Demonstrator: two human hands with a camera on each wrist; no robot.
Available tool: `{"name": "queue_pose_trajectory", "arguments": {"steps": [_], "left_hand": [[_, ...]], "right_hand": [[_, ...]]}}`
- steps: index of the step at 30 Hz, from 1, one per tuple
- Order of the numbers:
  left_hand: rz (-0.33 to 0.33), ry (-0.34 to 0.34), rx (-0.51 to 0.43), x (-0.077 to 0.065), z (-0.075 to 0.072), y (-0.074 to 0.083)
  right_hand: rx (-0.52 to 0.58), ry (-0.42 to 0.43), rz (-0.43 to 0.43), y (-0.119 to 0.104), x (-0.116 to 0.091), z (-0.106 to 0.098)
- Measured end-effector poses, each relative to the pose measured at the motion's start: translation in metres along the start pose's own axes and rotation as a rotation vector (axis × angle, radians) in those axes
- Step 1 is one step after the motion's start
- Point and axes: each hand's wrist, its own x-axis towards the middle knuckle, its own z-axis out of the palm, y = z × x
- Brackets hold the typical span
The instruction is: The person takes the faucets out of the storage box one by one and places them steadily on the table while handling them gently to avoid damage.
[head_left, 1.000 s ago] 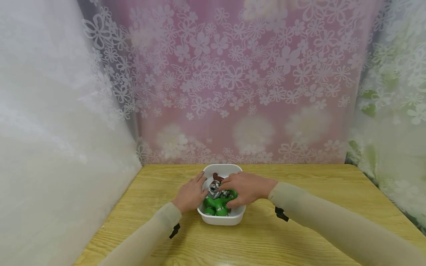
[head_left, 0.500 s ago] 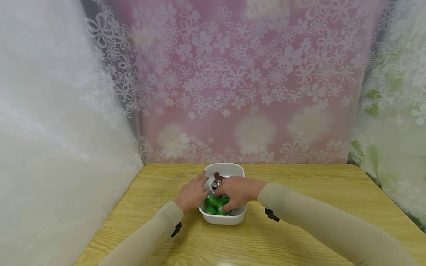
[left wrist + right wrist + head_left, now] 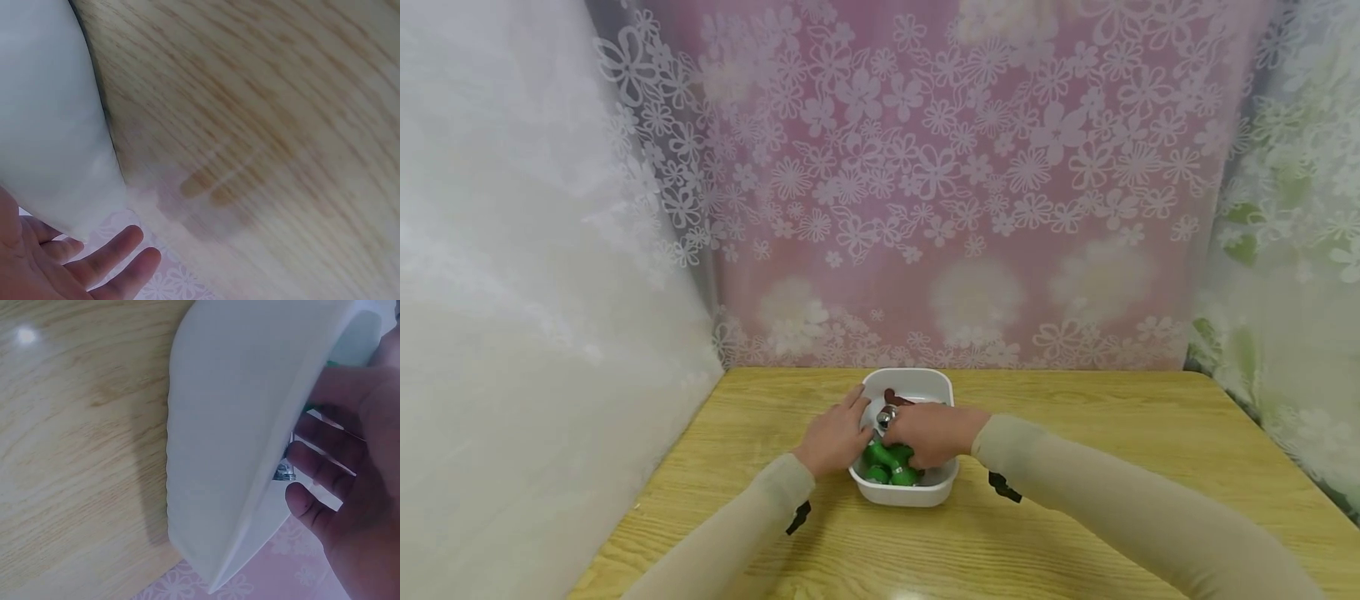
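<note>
A white plastic tub stands on the table. Inside lie shiny green rounded pieces with silver bands, a silver metal piece and a dark brown curved piece. My left hand rests at the tub's left rim, its fingers extended in the left wrist view. From the right, my right hand reaches over the rim into the tub, fingers bent down among the pieces. In the right wrist view, a silver ridged end shows by its fingertips. Whether it grips a piece I cannot tell.
The wood-grain table ends at a pink flowered curtain behind the tub. A whitish sheet hangs at the left, and a green-and-white flowered one at the right.
My right hand has moved left and deeper into the tub, its fingers drawing together and covering several silver pieces seen earlier. The left hand stays at the rim.
</note>
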Motion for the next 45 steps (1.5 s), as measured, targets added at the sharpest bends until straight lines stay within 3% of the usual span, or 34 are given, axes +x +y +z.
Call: {"name": "queue_pose_trajectory", "arguments": {"steps": [12,27,38,45], "left_hand": [[-0.011,-0.025,0.028,-0.001,-0.002,0.003],[-0.051,-0.053,0.023,-0.002,-0.006,0.005],[-0.047,-0.050,0.012,-0.001,-0.006,0.004],[-0.046,-0.047,0.006,-0.003,-0.007,0.006]], "right_hand": [[-0.065,0.052,-0.013,0.000,-0.007,0.006],[-0.050,0.073,-0.005,0.002,-0.018,0.006],[0.103,0.112,0.000,0.006,-0.025,0.005],[0.141,0.133,0.021,0.006,-0.034,-0.001]]}}
